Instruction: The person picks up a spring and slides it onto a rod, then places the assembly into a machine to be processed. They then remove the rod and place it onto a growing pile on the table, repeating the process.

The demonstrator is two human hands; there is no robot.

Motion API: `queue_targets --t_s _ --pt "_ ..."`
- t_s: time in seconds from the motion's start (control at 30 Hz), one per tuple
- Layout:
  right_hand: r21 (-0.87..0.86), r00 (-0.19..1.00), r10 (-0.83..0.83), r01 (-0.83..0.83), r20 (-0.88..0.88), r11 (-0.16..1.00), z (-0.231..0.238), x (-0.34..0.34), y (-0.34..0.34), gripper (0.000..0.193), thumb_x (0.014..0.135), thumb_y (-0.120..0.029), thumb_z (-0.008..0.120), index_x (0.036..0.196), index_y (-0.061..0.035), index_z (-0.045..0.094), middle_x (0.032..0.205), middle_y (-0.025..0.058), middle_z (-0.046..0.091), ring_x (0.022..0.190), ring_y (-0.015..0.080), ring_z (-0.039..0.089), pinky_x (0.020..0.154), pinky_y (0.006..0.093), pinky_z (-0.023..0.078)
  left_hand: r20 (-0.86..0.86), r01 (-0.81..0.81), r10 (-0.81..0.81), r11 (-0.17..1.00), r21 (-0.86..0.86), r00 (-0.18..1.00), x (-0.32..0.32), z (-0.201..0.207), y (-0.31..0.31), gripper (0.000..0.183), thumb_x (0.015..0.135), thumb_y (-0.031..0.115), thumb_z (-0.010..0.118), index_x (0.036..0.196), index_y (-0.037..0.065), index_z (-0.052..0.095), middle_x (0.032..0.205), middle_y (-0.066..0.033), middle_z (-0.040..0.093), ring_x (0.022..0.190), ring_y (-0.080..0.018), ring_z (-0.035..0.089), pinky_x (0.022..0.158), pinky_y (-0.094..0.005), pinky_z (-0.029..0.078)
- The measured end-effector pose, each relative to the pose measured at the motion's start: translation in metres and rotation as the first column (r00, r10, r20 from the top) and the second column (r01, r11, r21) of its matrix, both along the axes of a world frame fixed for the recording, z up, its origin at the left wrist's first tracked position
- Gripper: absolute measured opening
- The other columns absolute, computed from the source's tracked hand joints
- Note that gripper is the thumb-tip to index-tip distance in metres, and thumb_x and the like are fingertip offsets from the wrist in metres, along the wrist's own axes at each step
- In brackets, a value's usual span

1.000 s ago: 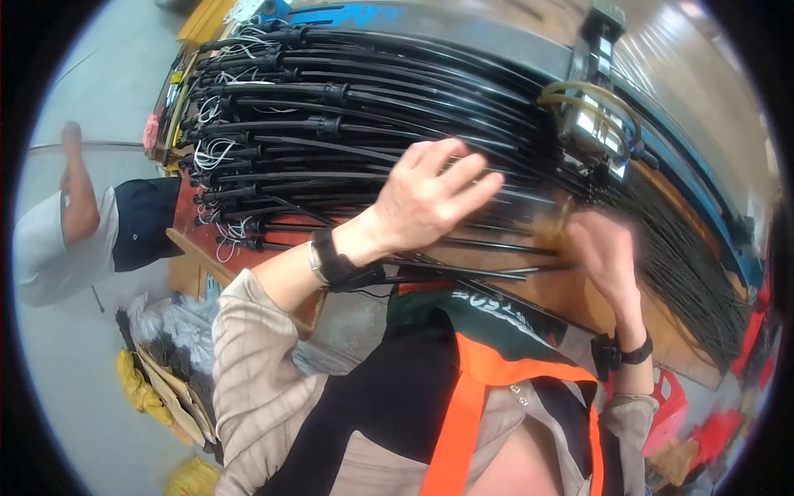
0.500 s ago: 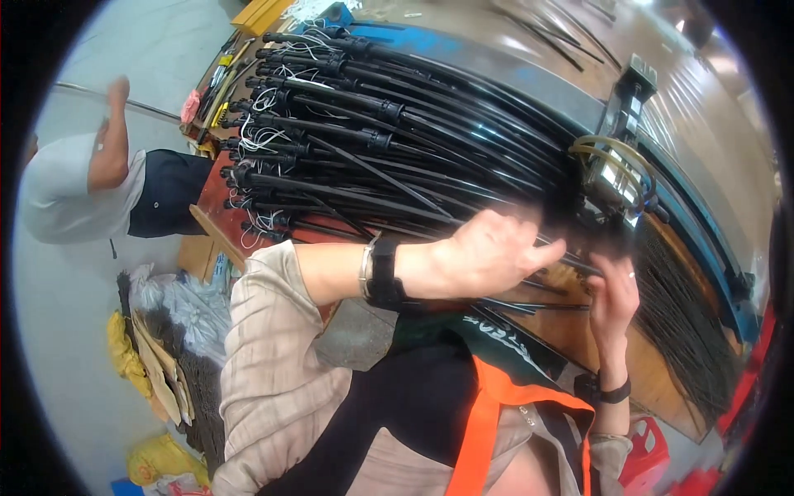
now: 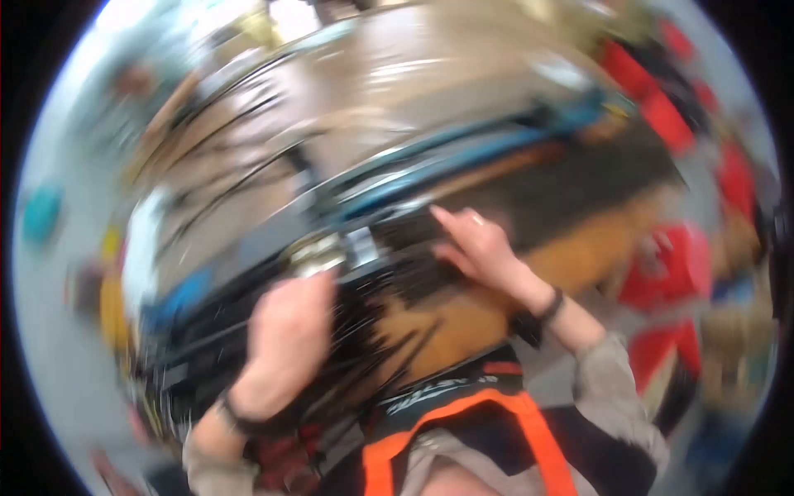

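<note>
My left hand (image 3: 294,335) is over the dense black tubes (image 3: 203,351), beside a small metal clamp-like device (image 3: 360,248) with pale curved hoses. Blur smears its fingers, and whether it holds anything does not show. My right hand (image 3: 484,252) hangs over the dark thin rods (image 3: 571,194), to the right of that device. Its index finger is stretched out and its thumb stands apart, with nothing visible between them. A few loose black rods (image 3: 413,355) lie on the brown board below the device.
A blue metal rail (image 3: 471,169) runs along the bench behind my hands. Past it lies a film-covered tabletop (image 3: 405,66) with some black rods at its left. Red plastic bags or containers (image 3: 666,269) stand at the right. The whole picture is blurred.
The view has swung to the right. My hands have moved apart: the left stays near the tubes and device, the right is out over the thin rods. The person at the left is no longer clearly seen.
</note>
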State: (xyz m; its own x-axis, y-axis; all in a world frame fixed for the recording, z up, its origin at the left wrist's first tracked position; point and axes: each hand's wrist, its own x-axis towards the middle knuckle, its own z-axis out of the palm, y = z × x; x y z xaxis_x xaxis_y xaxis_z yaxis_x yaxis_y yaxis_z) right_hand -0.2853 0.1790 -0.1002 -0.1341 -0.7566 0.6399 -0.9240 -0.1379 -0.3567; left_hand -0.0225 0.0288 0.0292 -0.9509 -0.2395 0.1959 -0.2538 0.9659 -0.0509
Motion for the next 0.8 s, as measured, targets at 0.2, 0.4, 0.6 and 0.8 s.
queue_targets --t_s 0.2,0.4,0.6,0.8 --pt "-0.133 0.963 -0.202 0.227 0.177 0.965 0.014 -0.054 0.01 0.046 0.089 -0.029 0.067 0.131 -0.0123 0.055 0.072 0.0119 0.065 0.057 0.0281 0.064 0.051 0.0375 0.051 0.022 0.189 -0.188 0.98 -0.055 0.982 -0.073 0.019 -0.027 0.048 0.079 -0.006 0.058 0.126 0.004 0.058 0.079 -0.0123 0.052 0.075 -0.0302 0.056 0.063 -0.0407 0.046" --pt "-0.183 0.917 -0.399 0.395 0.018 0.9 0.01 -0.095 0.001 0.039 0.088 -0.026 0.068 0.124 -0.0126 0.061 0.077 0.0111 0.067 0.06 0.0266 0.065 0.053 0.0346 0.053 -0.098 0.18 -0.202 0.964 -0.194 0.975 -0.112 0.007 -0.053 0.054 0.077 -0.005 0.059 0.128 0.01 0.059 0.078 -0.0095 0.051 0.072 -0.0287 0.055 0.062 -0.0404 0.046" --pt "-0.194 0.937 -0.34 0.35 0.086 0.916 0.008 -0.094 -0.004 0.037 0.082 -0.018 0.071 0.118 -0.0105 0.066 0.084 0.0127 0.067 0.066 0.0263 0.065 0.056 0.0353 0.052 -0.009 0.211 -0.214 0.967 -0.146 0.977 -0.105 0.011 -0.051 0.053 0.077 -0.002 0.057 0.127 0.015 0.061 0.074 -0.0074 0.048 0.07 -0.0256 0.055 0.061 -0.0393 0.047" --pt "-0.147 0.985 -0.069 0.092 0.155 0.985 0.033 -0.034 -0.02 0.044 0.078 -0.007 0.073 0.121 -0.0073 0.064 0.077 0.0107 0.064 0.065 0.0269 0.062 0.056 0.0372 0.05 -0.07 0.249 -0.263 0.955 -0.159 0.962 -0.081 0.014 -0.057 0.052 0.076 0.0 0.058 0.125 0.017 0.063 0.07 -0.0051 0.046 0.065 -0.0233 0.052 0.059 -0.0371 0.046"
